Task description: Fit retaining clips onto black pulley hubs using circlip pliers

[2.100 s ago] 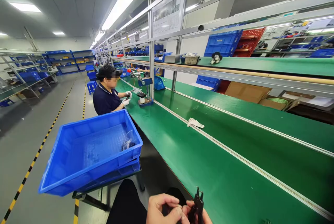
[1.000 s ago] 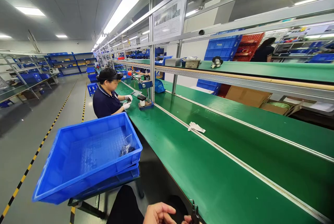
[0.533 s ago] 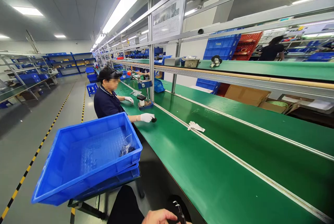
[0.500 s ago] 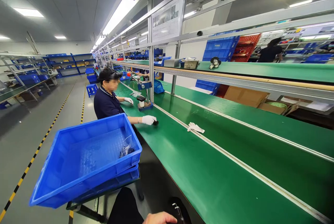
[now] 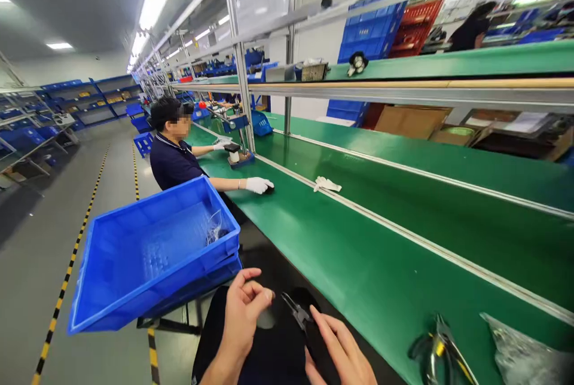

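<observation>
My right hand (image 5: pixel 338 346), low in the head view, is wrapped round the dark handles of slim-nosed pliers (image 5: pixel 299 313) whose tips point up and left. Just left of those tips is my left hand (image 5: pixel 244 313), with thumb and forefinger pinched together; anything between them is too small to make out. Both hands are above my dark-clothed lap. Another pair of pliers (image 5: pixel 440 349), with black and yellow handles, lies on the green table (image 5: pixel 341 253) at the lower right, beside a clear plastic bag (image 5: pixel 522 349).
A blue bin (image 5: pixel 147 253) with a clear bag inside stands at left. Beyond it a seated person (image 5: pixel 174 158) in white gloves touches a small black part (image 5: pixel 269 190) on the table. A white glove (image 5: pixel 327 184) lies by the metal rail.
The view has tilted down and shifted right. Both my hands and the slim-nosed pliers now show more fully, and the second pliers and clear bag at right have come into view.
</observation>
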The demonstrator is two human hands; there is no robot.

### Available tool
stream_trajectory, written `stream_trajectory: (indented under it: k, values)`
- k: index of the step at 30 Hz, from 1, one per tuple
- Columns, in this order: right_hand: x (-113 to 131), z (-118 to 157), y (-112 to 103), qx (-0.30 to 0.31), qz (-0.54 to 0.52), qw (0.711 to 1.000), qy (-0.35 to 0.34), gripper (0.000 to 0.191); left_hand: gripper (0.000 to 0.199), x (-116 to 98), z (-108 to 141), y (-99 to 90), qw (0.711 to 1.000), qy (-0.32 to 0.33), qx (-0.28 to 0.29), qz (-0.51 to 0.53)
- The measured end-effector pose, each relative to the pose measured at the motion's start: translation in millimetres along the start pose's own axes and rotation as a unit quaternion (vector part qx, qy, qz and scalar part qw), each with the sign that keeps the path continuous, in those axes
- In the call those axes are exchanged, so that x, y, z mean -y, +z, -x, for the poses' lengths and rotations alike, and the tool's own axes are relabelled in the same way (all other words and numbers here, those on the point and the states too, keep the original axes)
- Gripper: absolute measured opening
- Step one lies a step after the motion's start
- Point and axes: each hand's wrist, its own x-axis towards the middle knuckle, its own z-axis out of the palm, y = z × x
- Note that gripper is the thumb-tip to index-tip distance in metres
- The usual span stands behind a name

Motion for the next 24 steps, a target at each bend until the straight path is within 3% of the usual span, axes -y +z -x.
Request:
stream_trajectory:
  k: [2,5,24]
  values:
    - [7.2,-5.5,-12.0,-0.005,0.078,0.995,-0.064,0.078,0.056,-10.3,-0.5,5.0,1.0,0.001,-0.008,0.015]
    - [13.3,-7.6,-16.9,-0.01,0.123,0.987,-0.101,0.079,0.055,-17.2,3.3,11.5,1.0,0.0,-0.011,0.022]
    - [13.9,-6.2,-11.6,-0.042,0.107,0.99,-0.077,0.069,0.052,-22.5,18.4,21.5,0.999,0.026,-0.036,-0.013]
